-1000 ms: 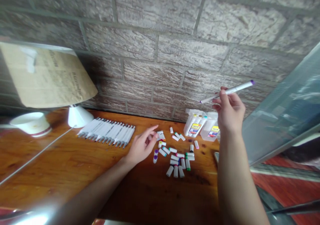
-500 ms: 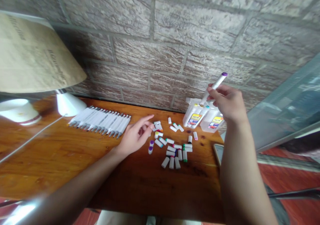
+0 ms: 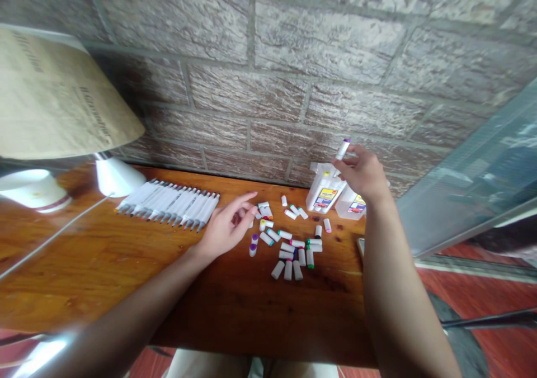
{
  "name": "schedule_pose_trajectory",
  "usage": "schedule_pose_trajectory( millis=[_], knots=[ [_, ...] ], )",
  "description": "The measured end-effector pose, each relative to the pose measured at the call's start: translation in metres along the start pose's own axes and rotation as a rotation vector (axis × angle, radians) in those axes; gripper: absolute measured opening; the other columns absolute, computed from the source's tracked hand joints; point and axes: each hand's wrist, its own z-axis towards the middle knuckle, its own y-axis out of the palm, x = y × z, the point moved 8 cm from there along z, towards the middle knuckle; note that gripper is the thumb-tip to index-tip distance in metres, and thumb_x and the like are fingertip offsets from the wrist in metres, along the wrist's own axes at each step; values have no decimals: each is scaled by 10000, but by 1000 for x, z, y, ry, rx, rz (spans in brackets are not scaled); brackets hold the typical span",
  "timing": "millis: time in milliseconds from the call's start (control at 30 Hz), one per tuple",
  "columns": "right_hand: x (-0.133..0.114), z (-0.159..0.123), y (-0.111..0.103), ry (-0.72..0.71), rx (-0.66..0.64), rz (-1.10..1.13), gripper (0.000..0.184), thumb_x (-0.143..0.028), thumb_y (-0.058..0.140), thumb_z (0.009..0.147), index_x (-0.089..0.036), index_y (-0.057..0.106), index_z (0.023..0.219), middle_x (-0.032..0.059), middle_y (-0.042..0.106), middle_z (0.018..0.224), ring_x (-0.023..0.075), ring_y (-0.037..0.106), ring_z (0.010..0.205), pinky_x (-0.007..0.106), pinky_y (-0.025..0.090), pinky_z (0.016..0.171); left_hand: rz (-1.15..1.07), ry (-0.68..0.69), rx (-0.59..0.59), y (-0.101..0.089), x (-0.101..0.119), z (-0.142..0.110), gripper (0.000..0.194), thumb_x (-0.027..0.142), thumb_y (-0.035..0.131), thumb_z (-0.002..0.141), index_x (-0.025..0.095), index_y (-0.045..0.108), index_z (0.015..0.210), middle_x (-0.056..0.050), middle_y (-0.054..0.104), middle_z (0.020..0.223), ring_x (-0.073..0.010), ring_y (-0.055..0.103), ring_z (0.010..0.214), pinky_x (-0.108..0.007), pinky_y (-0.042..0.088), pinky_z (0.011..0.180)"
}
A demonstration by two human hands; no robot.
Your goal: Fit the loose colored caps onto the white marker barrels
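My right hand [image 3: 364,172] is raised over the back right of the wooden desk [image 3: 126,266] and is closed on a white marker with a purple end [image 3: 343,149], held upright above two small ink bottles [image 3: 331,193]. My left hand [image 3: 229,227] rests on the desk with its fingers loosely spread, the fingertips touching the left side of a scatter of several white marker caps with coloured ends [image 3: 289,246]. A row of several white markers [image 3: 168,203] lies side by side to the left of that hand.
A lamp with a beige paper shade [image 3: 59,98] and white base [image 3: 113,178] stands at the back left, its cord [image 3: 50,238] running across the desk. A brick wall [image 3: 293,59] backs the desk. A phone edge [image 3: 361,246] lies by my right forearm. A glass panel [image 3: 474,182] is on the right.
My right hand has lowered and turned the purple-ended marker from nearly level to upright, bringing it over the ink bottles. My left hand has stayed by the caps.
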Motion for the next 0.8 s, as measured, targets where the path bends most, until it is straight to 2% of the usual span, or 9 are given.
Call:
schedule_pose_trajectory(
  millis=[100,167,233,333,400,467,533,667,800],
  knots=[
    [-9,-4,1,-24,-60,-125,328,-439,650,858,-166,756,1005,49,722,676,209,665,608,316,464,677,11,-6,-2,-1,1,0,346,250,587,972,151,600,1303,-30,771,878,-107,701,679,-191,515,607],
    [-12,-5,4,-44,-122,-195,314,-454,634,867,-172,774,872,40,688,612,212,660,626,308,446,669,10,-11,0,0,1,1,346,255,587,971,150,604,1300,-33,772,879,-110,703,680,-195,515,606],
    [-10,-5,7,-45,-165,-226,315,-456,641,858,-176,780,825,38,691,617,214,664,654,300,434,655,1,-16,1,0,-1,0,350,253,592,967,150,603,1301,-32,771,873,-111,703,679,-199,524,627],
    [-5,-3,7,-47,-177,-217,291,-424,683,823,-172,786,927,54,756,777,202,670,672,290,439,645,-10,-23,0,1,-3,0,351,259,590,968,150,604,1301,-36,772,877,-114,706,685,-208,536,653],
    [-1,-3,8,-26,-194,-184,348,-394,687,821,-174,755,1083,67,776,905,167,647,587,287,448,625,-11,-23,-6,2,-4,0,351,268,583,971,151,603,1302,-43,773,889,-117,705,686,-214,536,650],
    [0,-5,10,4,-228,-149,400,-378,634,866,-179,698,1207,73,776,943,137,609,493,283,453,594,-10,-21,-13,2,-3,0,355,277,580,973,155,599,1306,-44,771,892,-116,700,681,-214,532,639],
    [-3,-7,11,-1,-258,-182,369,-360,557,915,-172,689,1205,59,764,822,149,612,483,278,453,587,-5,-25,-16,2,-4,0,357,283,582,973,159,594,1308,-39,767,885,-115,700,685,-211,530,636],
    [-9,-10,11,-34,-312,-351,336,-382,495,958,-168,745,1024,10,631,490,205,641,553,280,436,610,7,-32,-26,3,-5,0,354,287,583,974,168,591,1307,-27,764,881,-112,702,695,-203,529,636],
    [-6,-10,14,-23,-345,-384,400,-425,473,987,-185,769,868,4,598,435,213,644,560,290,421,610,8,-9,-43,6,-6,-2,375,272,589,971,175,579,1333,-28,769,902,-111,695,700,-211,534,664]
  ],
)
